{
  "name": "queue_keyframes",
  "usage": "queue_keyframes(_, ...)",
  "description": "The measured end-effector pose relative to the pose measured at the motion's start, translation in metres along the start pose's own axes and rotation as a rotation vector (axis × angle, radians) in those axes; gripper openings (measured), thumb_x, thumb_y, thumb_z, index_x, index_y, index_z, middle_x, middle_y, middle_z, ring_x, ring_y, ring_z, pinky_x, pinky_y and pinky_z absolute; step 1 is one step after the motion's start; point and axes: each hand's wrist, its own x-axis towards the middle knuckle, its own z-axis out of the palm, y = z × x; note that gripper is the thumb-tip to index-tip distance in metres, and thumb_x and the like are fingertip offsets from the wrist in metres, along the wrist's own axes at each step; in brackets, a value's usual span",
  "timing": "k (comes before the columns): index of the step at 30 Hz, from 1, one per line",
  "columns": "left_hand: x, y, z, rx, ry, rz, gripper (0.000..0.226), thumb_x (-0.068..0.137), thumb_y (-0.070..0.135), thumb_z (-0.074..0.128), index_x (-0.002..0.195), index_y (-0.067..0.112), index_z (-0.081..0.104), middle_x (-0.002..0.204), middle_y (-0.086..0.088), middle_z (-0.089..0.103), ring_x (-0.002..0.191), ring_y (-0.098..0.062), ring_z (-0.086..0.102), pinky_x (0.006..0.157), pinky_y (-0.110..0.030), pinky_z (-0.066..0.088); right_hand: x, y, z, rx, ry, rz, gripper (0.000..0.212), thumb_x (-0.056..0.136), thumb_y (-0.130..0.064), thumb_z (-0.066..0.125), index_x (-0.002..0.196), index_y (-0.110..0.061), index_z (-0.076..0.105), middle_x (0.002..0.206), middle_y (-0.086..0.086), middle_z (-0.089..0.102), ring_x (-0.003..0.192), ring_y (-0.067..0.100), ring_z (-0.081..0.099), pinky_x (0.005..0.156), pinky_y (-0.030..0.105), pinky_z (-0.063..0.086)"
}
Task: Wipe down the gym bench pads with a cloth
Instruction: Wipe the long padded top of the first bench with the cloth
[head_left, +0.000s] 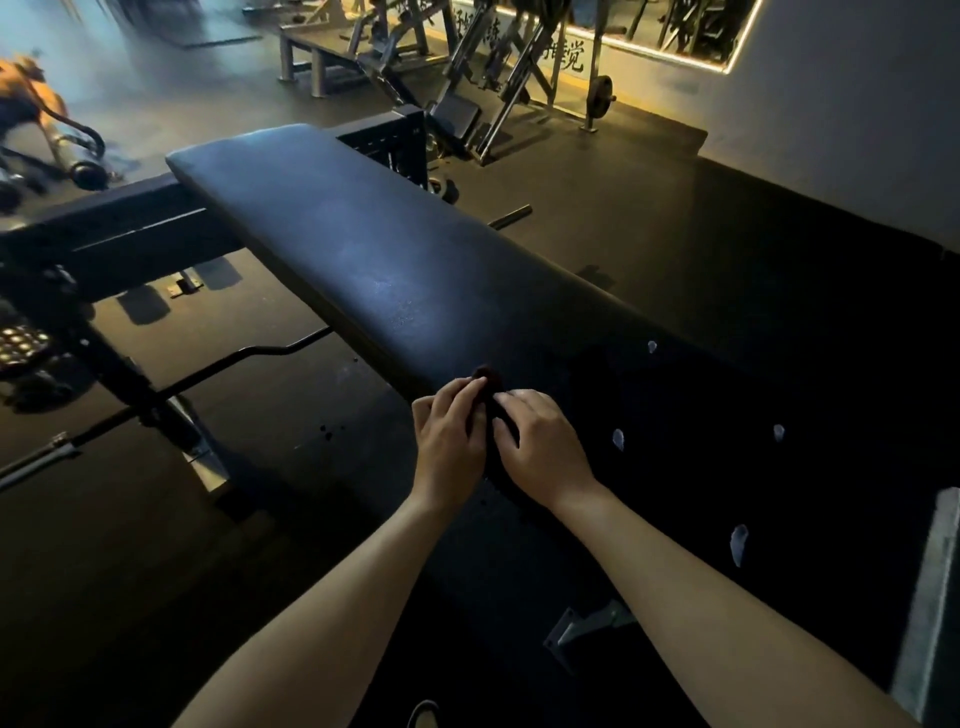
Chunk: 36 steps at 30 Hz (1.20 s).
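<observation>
Seen from the head camera, a long black bench pad (337, 223) runs away diagonally. Over its near left edge the left hand (449, 441) and right hand (540, 447) meet, each grip closed with curled fingers on a dark cloth (488, 387) bunched between them. A curl bar (208, 374) lies on the floor, left.

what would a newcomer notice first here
The long black bench pad runs diagonally through the middle, with a sheen on its far half. Over its near part, the left hand and right hand hold a dark cloth between them. Top right, a light-edged mirror glows behind weight machines.
</observation>
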Motion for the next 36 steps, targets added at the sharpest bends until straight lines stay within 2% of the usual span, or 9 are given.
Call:
queue_keyframes(3,-0.006,0.005,0.002,0.015,0.028,0.012,0.035,0.102,0.02,0.053,0.137,0.022,0.059,0.136,0.007,0.056,0.116,-0.01,0.034,0.099,-0.01,0.027,-0.007,0.007,-0.003,0.015,-0.005,-0.029,0.035,0.098,-0.025,0.054,0.13,-0.01,0.062,0.125,0.003,0.063,0.125,0.019,0.051,0.104,0.032,0.044)
queue_keyframes(6,0.011,0.004,-0.003,0.035,0.101,0.002,0.036,0.102,0.022,0.054,0.138,0.018,0.059,0.137,0.004,0.056,0.123,-0.012,0.036,0.106,-0.024,0.034,-0.002,0.008,-0.002,0.035,0.004,-0.031,0.036,0.097,-0.026,0.055,0.129,-0.011,0.062,0.122,0.003,0.064,0.121,0.021,0.052,0.102,0.034,0.046)
queue_keyframes(9,0.029,0.005,0.001,0.074,0.094,-0.153,0.045,0.104,0.035,0.044,0.145,0.018,0.052,0.15,0.003,0.046,0.132,-0.017,0.03,0.113,-0.032,0.026,0.001,0.009,0.0,0.038,0.0,-0.041,0.037,0.096,-0.028,0.056,0.129,-0.013,0.063,0.121,0.001,0.064,0.121,0.02,0.051,0.1,0.034,0.047)
queue_keyframes(14,0.01,0.014,0.018,0.105,0.09,-0.187,0.046,0.103,0.041,0.037,0.139,0.024,0.058,0.143,0.006,0.052,0.124,-0.016,0.035,0.112,-0.037,0.03,0.002,0.015,-0.007,0.151,-0.053,-0.028,0.04,0.097,-0.025,0.056,0.134,-0.012,0.06,0.126,0.004,0.065,0.119,0.021,0.057,0.104,0.028,0.04)
queue_keyframes(18,-0.027,0.028,0.029,0.033,0.154,-0.096,0.036,0.102,0.03,0.046,0.131,0.021,0.065,0.132,0.008,0.058,0.117,-0.017,0.042,0.104,-0.031,0.04,-0.01,0.023,-0.018,0.222,-0.067,-0.032,0.04,0.097,-0.021,0.055,0.135,-0.009,0.059,0.125,0.007,0.065,0.119,0.02,0.057,0.102,0.022,0.038)
queue_keyframes(23,-0.021,0.031,0.016,0.027,0.203,-0.078,0.031,0.103,0.018,0.052,0.132,0.013,0.064,0.127,0.003,0.063,0.12,-0.009,0.04,0.103,-0.019,0.035,-0.013,0.028,-0.01,0.201,-0.014,-0.064,0.038,0.099,-0.026,0.052,0.132,-0.011,0.06,0.126,0.003,0.062,0.123,0.017,0.051,0.108,0.029,0.039)
queue_keyframes(27,0.01,0.025,0.013,0.053,0.154,-0.216,0.042,0.106,0.032,0.042,0.144,0.015,0.052,0.147,0.002,0.05,0.134,-0.015,0.031,0.114,-0.031,0.027,-0.009,0.03,-0.008,0.172,0.0,-0.073,0.038,0.099,-0.026,0.053,0.133,-0.009,0.06,0.13,0.004,0.06,0.128,0.019,0.047,0.112,0.028,0.034)
queue_keyframes(30,0.009,0.026,0.022,0.13,0.129,-0.226,0.05,0.101,0.04,0.035,0.142,0.018,0.055,0.146,0.003,0.053,0.128,-0.02,0.037,0.114,-0.039,0.029,-0.008,0.03,-0.007,0.169,0.021,-0.054,0.036,0.098,-0.023,0.054,0.129,-0.006,0.062,0.125,0.007,0.063,0.122,0.023,0.052,0.11,0.031,0.037)
queue_keyframes(36,-0.045,0.04,0.035,0.038,0.196,-0.111,0.034,0.104,0.023,0.05,0.136,0.019,0.062,0.137,0.008,0.056,0.115,-0.015,0.039,0.1,-0.009,0.026,-0.024,0.031,-0.017,0.183,0.013,-0.04,0.036,0.099,-0.026,0.051,0.128,-0.01,0.064,0.121,0.004,0.067,0.117,0.02,0.057,0.105,0.025,0.038)
